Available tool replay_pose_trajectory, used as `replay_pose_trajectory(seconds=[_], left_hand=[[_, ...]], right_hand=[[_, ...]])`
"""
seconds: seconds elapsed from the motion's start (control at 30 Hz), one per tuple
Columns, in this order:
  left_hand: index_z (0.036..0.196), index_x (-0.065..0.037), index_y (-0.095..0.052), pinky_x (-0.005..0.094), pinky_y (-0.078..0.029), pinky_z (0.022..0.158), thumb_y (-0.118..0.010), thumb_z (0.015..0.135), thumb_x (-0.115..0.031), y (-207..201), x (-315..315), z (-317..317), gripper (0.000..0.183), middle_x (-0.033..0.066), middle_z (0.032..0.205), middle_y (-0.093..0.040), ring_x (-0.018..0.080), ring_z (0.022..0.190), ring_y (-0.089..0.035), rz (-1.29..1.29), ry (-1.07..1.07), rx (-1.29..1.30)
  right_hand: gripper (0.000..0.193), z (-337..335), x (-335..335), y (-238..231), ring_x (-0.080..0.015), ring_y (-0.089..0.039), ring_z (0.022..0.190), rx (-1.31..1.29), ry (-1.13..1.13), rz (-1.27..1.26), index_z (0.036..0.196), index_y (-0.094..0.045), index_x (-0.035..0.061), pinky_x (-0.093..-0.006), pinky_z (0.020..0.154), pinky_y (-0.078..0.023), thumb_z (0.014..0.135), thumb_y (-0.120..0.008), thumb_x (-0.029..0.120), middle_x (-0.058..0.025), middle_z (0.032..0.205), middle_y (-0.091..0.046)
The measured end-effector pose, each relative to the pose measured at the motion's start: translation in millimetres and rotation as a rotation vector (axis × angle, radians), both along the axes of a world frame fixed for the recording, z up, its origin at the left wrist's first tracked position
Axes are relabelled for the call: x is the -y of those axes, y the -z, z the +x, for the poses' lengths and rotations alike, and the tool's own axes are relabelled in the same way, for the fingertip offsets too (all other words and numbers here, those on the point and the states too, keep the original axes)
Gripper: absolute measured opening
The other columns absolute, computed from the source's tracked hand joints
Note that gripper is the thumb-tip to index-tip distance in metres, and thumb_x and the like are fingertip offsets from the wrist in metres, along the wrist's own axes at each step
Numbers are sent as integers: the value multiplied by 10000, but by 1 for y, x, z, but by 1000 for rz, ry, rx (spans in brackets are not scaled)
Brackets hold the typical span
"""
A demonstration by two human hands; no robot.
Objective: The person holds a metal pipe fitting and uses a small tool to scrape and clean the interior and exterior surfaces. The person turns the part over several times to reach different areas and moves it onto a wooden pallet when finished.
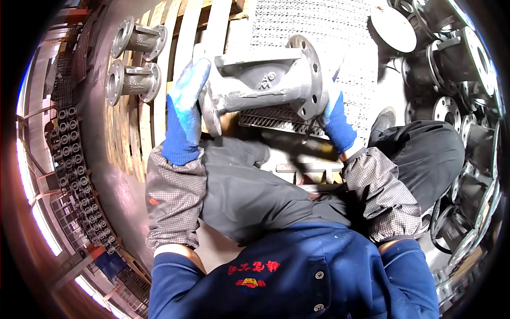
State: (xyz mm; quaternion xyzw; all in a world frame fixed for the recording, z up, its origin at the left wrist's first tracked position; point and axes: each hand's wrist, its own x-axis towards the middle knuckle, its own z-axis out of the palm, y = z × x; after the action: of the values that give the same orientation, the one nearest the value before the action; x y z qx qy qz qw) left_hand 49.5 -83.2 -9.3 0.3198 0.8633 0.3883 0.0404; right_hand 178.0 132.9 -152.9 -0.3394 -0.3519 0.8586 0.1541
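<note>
A grey flanged metal casting is held up in front of me, lying sideways. It has a round flange with bolt holes at each end and raised marks on its body. My left hand, in a blue and white glove, is closed on the left flange. At the other end my right hand, gloved alike, grips the right flange, which hides part of its fingers. Beneath and beyond the casting is a pale work surface with a bumpy mesh pattern.
Two smaller flanged castings stand on a wooden pallet at the left. Many more flanged castings are piled along the right, near a white round disc. Rows of metal parts line the far left. My knees flank the work surface.
</note>
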Motion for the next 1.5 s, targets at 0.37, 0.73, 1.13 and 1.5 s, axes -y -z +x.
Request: replay_pose_trajectory(seconds=[0.37, 0.73, 1.13, 1.5], left_hand=[[1339, 53, -389, 307, -336, 1034, -682, 817, -248, -33, -65, 50, 670, 229, 1335, -457, 253, 1244, -450, 107, -35, 275], [1375, 4, -365, 313, -353, 1020, -659, 797, -110, -19, -54, 48, 658, 171, 1375, -432, 224, 1261, -426, -21, -5, -20], [1396, 11, -313, 341, -344, 1026, -539, 735, 95, -9, -15, 91, 704, 180, 1447, -322, 260, 1290, -387, 53, 63, -70], [1412, 25, -268, 362, -297, 1065, -541, 658, 58, -12, -10, 106, 802, 204, 1465, -283, 297, 1348, -307, 39, 122, 18]], right_hand=[[386, 66, -5, 22, -254, -544, 1106, -65, -457, 505, 1304, -386, 27, -397, 929, -473, 957, -392, 196, -143, 1263, -502], [527, 70, -35, -7, -197, -610, 723, 92, -376, 706, 1122, -567, 8, -278, 646, -488, 937, -399, 473, -79, 874, -638], [370, 66, -100, -113, -46, -483, 580, 356, -547, 892, 1129, -622, 38, -200, 544, -406, 938, -509, 334, -40, 766, -653], [456, 75, -118, -116, -125, -604, 607, 236, -835, 1348, 1238, -579, 224, -261, 605, -517, 822, -568, 37, -71, 794, -668]])
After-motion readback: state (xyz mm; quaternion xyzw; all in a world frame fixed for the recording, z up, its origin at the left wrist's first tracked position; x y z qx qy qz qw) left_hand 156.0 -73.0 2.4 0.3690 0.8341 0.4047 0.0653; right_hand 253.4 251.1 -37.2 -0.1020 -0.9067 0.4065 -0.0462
